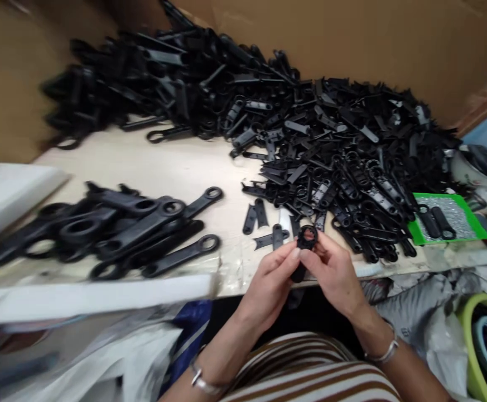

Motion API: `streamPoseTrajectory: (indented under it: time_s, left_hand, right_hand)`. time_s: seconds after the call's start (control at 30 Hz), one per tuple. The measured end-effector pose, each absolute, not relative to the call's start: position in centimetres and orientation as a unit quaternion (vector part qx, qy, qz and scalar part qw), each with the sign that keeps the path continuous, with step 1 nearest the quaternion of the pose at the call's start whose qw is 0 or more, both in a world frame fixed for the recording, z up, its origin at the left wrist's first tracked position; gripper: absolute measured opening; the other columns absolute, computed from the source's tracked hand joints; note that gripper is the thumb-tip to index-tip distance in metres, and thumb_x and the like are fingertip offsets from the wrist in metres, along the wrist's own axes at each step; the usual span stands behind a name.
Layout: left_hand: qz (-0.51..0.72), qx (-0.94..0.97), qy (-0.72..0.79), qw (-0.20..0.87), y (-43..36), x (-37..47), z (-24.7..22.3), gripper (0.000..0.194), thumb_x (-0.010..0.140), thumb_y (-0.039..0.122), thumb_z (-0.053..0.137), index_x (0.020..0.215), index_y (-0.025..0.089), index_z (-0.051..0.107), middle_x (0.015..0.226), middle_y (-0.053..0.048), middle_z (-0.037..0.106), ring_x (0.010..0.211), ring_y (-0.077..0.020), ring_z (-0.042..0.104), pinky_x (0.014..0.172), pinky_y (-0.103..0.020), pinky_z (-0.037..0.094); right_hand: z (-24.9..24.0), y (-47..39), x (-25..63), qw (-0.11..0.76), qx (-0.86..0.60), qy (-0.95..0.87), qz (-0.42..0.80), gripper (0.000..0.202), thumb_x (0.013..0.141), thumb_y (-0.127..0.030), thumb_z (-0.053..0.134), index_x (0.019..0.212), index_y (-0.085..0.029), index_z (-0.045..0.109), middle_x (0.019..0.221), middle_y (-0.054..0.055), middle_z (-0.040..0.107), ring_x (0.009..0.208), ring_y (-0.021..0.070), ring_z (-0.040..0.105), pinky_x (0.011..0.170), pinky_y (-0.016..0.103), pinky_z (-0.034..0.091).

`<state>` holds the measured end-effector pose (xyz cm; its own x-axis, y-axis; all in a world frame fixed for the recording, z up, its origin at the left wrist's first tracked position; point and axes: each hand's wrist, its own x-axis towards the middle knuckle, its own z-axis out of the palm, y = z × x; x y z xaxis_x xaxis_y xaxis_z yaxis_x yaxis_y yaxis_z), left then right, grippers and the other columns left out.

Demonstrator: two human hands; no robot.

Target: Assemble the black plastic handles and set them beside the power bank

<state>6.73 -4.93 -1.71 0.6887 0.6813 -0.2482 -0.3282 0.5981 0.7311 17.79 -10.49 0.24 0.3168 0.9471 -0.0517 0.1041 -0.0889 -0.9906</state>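
Close to the table's front edge, both my hands hold one black plastic part with a ring-shaped head (308,237). My left hand (270,279) grips it from the left, fingers closed. From the other side my right hand (336,274) pinches the ring, its thumb against the lower rim. A dark handle end shows below the fingers. Just beyond my hands lie several small flat black pieces (260,213). To the left is a loose stack of long black ring-ended handles (143,223). A large heap of small black parts (331,134) rises behind and to the right.
A green tray (469,218) with small shiny bits and two black pieces stands at the right. White foam blocks (13,195) lie at the left. Cardboard walls (352,44) close off the back. A yellow-green bucket (469,335) sits lower right.
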Motion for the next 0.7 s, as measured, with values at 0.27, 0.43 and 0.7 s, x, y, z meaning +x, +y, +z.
streamPoseTrajectory:
  time_s: [0.27,0.43,0.7]
  left_hand:
    - [0.277,0.386,0.291,0.831,-4.9,6.7,-1.9,0.036,0.076,0.042,0.076,0.106,0.022,0.072,0.119,-0.007,0.068,0.12,-0.0251,0.055,0.106,-0.037,0.039]
    - [0.341,0.35,0.273,0.829,-4.8,7.2,-1.2,0.04,0.075,0.051,0.074,0.107,0.026,0.071,0.133,-0.005,0.061,0.128,-0.0229,0.05,0.101,-0.031,0.045]
    - [0.394,0.579,0.279,0.658,-4.5,6.1,-1.9,0.057,0.085,0.038,0.067,0.137,0.027,0.047,0.151,-0.009,0.041,0.138,-0.0256,0.039,0.111,-0.04,0.036]
  right_hand:
    - [0.8,-11.2,19.0,0.488,-0.656,-0.491,0.3,0.027,0.092,-0.034,0.055,0.115,-0.022,0.063,0.106,0.005,0.067,0.099,0.0187,0.064,0.085,0.028,0.054]
    - [-0.4,-12.3,19.0,0.535,-0.645,-0.473,0.271,0.044,0.083,-0.04,0.069,0.123,-0.025,0.058,0.129,0.01,0.058,0.11,0.0208,0.062,0.091,0.033,0.056]
    - [-0.7,-12.8,20.3,0.48,-0.647,-0.557,0.2,0.008,0.087,-0.021,0.062,0.093,-0.023,0.067,0.103,0.005,0.065,0.086,0.0158,0.066,0.074,0.027,0.058]
